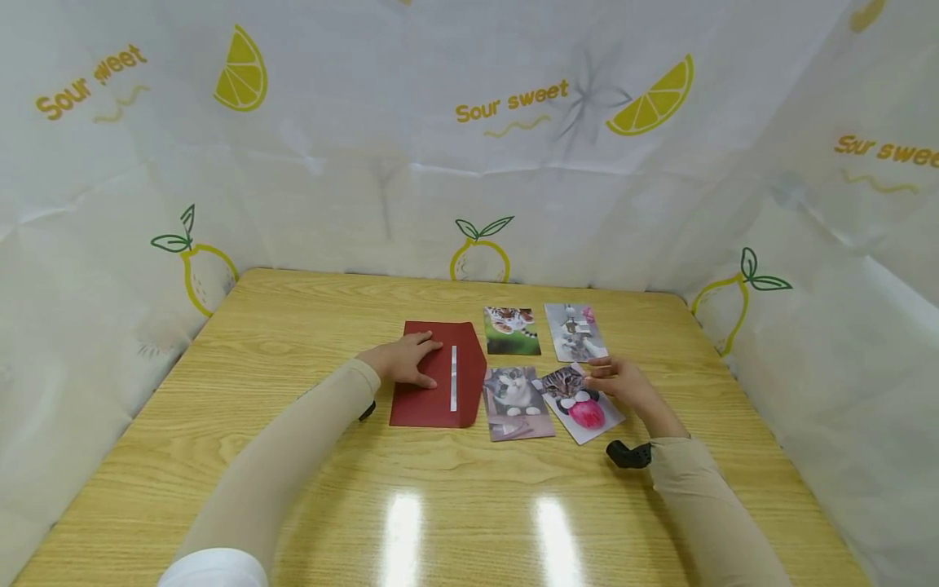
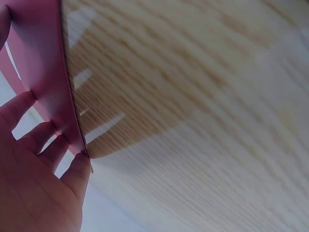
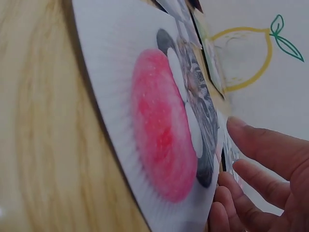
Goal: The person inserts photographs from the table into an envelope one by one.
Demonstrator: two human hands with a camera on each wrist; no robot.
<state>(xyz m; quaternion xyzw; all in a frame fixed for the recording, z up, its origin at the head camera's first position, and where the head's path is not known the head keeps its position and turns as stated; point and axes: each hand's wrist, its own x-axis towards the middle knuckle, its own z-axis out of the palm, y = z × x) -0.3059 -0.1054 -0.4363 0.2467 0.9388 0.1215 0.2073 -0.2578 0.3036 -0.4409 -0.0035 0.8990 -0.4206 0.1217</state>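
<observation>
Envelope (image 1: 433,408) is pressed to table (image 1: 477,489) by left hand (image 1: 402,359), fingers spread; pink card (image 1: 586,412), to its right, is touched by right hand (image 1: 625,381), fingers bent, pinch unclear, and is best held by its edge, unbent.

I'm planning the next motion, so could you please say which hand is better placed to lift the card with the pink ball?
Probably the right hand, which is at the edge of the pink-ball card. The left hand rests on the red envelope, with the white-kitten card in between.
</observation>
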